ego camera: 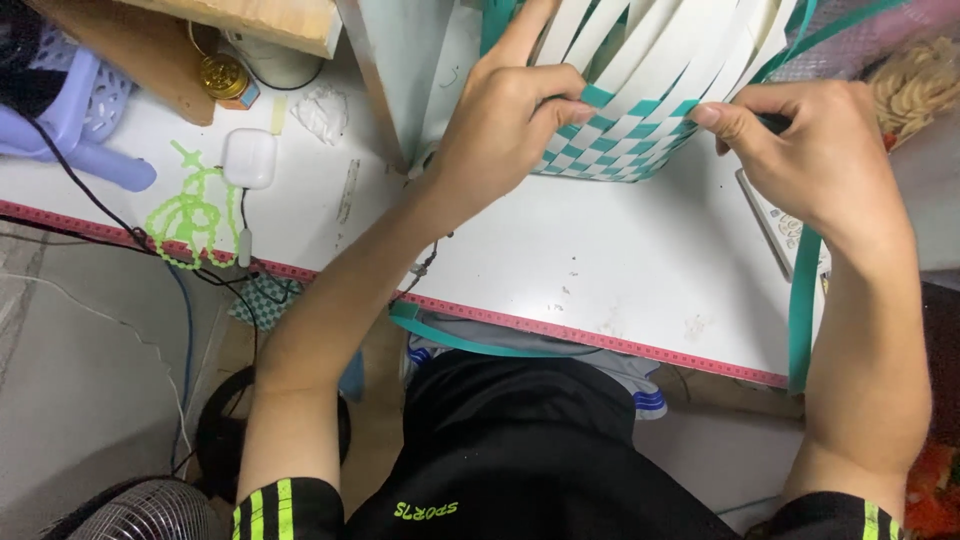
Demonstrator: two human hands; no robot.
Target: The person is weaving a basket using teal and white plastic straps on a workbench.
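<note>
The left hand (505, 120) pressed flat against the woven basket (620, 130), fingers (560, 105) curled together and pinching a white strip at the checkered edge, index finger stretched up along the weave. The right hand (815, 150) sat at the basket's right side, thumb and fingers clamped shut on a teal strip (803, 300) that ran down past the wrist and hung off the bench (600, 260) edge. The basket rested at the far middle of the bench, just beyond both hands: smooth flat plastic bands, white and teal, laced into a tight checker pattern at the rounded bottom, loose white bands fanning upward out of view.

The bench top was white and smooth, with a thin red measuring strip (560, 330) along its near edge. Off to the left lay a small white rounded-square charger (249, 158) with its cord, beside green scribbles (190, 210) on the surface, a crumpled scrap of white paper (322, 112), and a little jar with a shiny gold lid (224, 76). A lilac plastic basket (75, 110) with slotted walls sat at the far left corner. A round wire-grille fan (150, 510) stood on the floor below.
</note>
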